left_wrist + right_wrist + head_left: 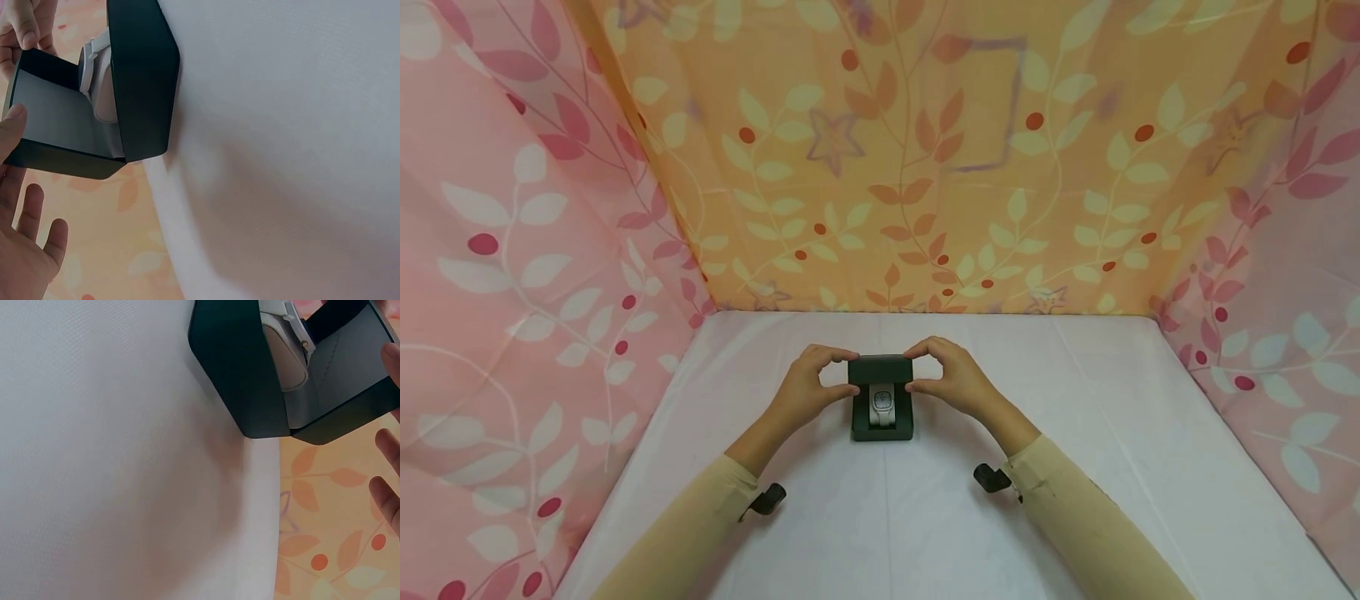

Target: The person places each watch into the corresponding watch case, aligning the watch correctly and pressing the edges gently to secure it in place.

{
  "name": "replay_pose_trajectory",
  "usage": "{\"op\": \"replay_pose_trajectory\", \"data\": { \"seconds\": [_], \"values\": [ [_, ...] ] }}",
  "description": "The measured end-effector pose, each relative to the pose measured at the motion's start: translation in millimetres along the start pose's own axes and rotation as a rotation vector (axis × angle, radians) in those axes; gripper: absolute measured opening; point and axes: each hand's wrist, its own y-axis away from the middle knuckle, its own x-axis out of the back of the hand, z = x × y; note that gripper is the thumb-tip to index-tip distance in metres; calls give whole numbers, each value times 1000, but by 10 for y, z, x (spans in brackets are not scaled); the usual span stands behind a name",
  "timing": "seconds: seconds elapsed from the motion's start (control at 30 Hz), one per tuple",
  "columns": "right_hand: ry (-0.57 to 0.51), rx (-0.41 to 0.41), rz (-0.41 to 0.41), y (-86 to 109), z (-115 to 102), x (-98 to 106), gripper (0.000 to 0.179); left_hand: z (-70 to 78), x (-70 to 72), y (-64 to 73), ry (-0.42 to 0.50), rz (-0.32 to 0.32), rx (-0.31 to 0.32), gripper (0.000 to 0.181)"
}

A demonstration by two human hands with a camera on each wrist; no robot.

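Note:
A dark green watch box (pixel 882 434) stands on the white cloth in front of me with its hinged lid (pixel 880 369) raised. Inside, a white-strapped watch (pixel 882 403) sits round a pale cushion (pixel 106 100), its dial facing me. My left hand (pixel 808 383) pinches the lid's left side between thumb and fingers. On the opposite side, my right hand (pixel 953 379) holds the lid the same way. The right wrist view shows the lid's grey lining (pixel 340 369) and the right thumb (pixel 392 361) at the lid's edge, other fingers spread behind.
The white tablecloth (pixel 880 517) spreads around the box. Behind it hangs an orange leaf-patterned curtain (pixel 895 167), with pink patterned curtains on the left (pixel 512 333) and right (pixel 1285 317). Small black wrist cameras sit on the left cuff (pixel 768 499) and right cuff (pixel 992 477).

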Motion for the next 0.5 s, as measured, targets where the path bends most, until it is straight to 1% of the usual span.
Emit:
{"op": "replay_pose_trajectory", "data": {
  "seconds": [0.2, 0.5],
  "values": [
    [-6, 29, 0, 25, -22, 3, 47, 7, -16, 29, -7, 3, 0, 51],
    [25, 67, -16, 60, -10, -18, 51, 0, -37, 76, -4, 11, -34, 50]
  ]
}}
